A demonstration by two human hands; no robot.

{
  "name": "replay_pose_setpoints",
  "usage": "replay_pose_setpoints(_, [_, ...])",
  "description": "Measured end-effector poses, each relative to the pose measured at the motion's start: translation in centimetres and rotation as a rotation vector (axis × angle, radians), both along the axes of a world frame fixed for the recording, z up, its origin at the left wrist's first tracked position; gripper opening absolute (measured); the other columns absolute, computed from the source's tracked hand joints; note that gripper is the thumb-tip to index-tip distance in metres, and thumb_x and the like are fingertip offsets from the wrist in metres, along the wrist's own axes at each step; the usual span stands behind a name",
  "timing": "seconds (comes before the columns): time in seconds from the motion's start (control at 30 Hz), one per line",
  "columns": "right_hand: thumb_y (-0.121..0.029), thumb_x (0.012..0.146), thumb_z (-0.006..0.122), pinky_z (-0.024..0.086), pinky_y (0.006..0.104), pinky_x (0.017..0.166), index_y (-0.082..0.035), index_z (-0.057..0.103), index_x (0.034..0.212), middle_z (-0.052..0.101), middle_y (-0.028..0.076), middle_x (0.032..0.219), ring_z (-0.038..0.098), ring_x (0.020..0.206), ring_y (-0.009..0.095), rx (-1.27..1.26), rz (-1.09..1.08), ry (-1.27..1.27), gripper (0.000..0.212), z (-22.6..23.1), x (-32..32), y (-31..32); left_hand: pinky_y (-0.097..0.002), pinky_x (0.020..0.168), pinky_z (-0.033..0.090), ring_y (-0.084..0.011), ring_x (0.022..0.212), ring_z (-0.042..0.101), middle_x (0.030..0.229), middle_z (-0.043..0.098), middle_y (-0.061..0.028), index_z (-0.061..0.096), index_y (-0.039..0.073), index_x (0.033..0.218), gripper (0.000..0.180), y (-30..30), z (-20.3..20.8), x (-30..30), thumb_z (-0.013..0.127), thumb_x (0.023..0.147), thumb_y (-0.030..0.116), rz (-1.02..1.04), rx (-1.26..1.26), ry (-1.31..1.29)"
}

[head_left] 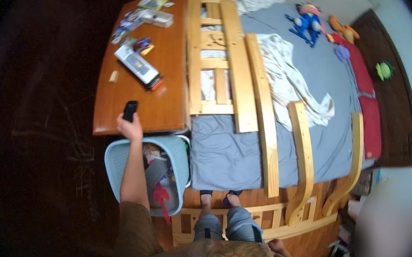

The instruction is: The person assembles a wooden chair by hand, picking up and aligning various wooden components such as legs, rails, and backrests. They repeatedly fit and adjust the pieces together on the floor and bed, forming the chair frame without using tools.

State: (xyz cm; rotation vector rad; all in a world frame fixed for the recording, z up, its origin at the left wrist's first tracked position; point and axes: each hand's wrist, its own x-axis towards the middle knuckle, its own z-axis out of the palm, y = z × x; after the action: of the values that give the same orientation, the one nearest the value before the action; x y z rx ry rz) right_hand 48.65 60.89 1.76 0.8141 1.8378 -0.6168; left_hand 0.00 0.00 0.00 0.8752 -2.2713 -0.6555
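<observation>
My left hand [131, 128] is closed on a small black handheld device [130, 110], held over the near end of a brown wooden table [169, 99]. Whether the device is a phone or a remote I cannot make out. Under my left forearm stands a light blue plastic basket [116, 164] with mixed items inside, a red piece among them. My right hand [278, 246] hangs low beside my right leg, mostly hidden, and its fingers do not show clearly.
A white box [136, 65], a small wood block [114, 76] and several packets lie on the table. Wooden frame parts [263, 109] rest across the grey bed [224, 150], with a slatted wooden panel [276, 228] on the floor. Soft toys [307, 26] lie on the bed's far side.
</observation>
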Motion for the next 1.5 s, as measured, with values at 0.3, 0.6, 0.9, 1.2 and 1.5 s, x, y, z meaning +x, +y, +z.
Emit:
replay_pose_setpoints(0.3, [-0.016,0.079,0.055,0.045,0.0313,0.045,0.002,0.064,0.081,0.061,0.012,0.063,0.057,0.05,0.017,0.032,-0.672,0.12,0.02,0.5,10.5,-2.3,-0.0501,0.088,0.035,-0.0397,0.108,0.038,0.118,0.041,-0.0229,0.043,0.003,0.116,0.061,1.0,-1.5,-3.9,0.072,0.071,0.033,0.184,-0.013,-0.152])
replay_pose_setpoints(0.6, [-0.033,0.078,0.051,0.047,0.0395,0.057,-0.001,0.065,0.072,0.06,0.015,0.061,0.061,0.059,0.029,0.112,-0.472,0.258,0.035,-1.7,10.3,-8.1,-0.0506,0.095,0.023,-0.039,0.114,0.032,0.119,0.036,-0.0245,0.037,-0.007,0.116,0.053,18.1,-0.9,10.0,0.061,0.071,0.007,-0.324,-0.121,-0.008])
replay_pose_setpoints(0.9, [-0.029,0.076,0.054,0.048,0.038,0.073,-0.001,0.064,0.094,0.065,0.018,0.085,0.062,0.082,0.03,0.04,-0.456,0.196,0.035,-6.1,2.9,-3.5,-0.0443,0.095,0.027,-0.0362,0.107,0.04,0.109,0.046,-0.0221,0.043,-0.006,0.11,0.046,37.5,-3.4,24.5,0.058,0.069,0.006,-1.074,0.472,-0.629])
replay_pose_setpoints(1.2, [-0.022,0.079,0.051,0.047,0.0437,0.072,-0.003,0.059,0.091,0.061,0.022,0.09,0.058,0.085,0.038,0.058,-0.402,0.564,0.024,-13.3,-13.5,10.4,-0.0352,0.076,0.044,-0.0248,0.083,0.054,0.088,0.057,-0.0126,0.048,-0.001,0.105,0.034,41.4,-6.7,19.7,0.056,0.072,0.0,-1.059,0.397,-0.785])
replay_pose_setpoints(1.5, [-0.006,0.071,0.058,0.038,0.041,0.091,-0.002,0.04,0.119,0.046,0.018,0.117,0.043,0.109,0.034,0.482,-0.214,0.828,0.051,-15.1,-29.3,21.9,-0.0254,0.07,0.045,-0.0117,0.075,0.052,0.083,0.055,-0.0047,0.049,0.001,0.096,0.013,49.2,-11.9,21.5,0.054,0.084,0.004,-0.894,0.885,-0.783])
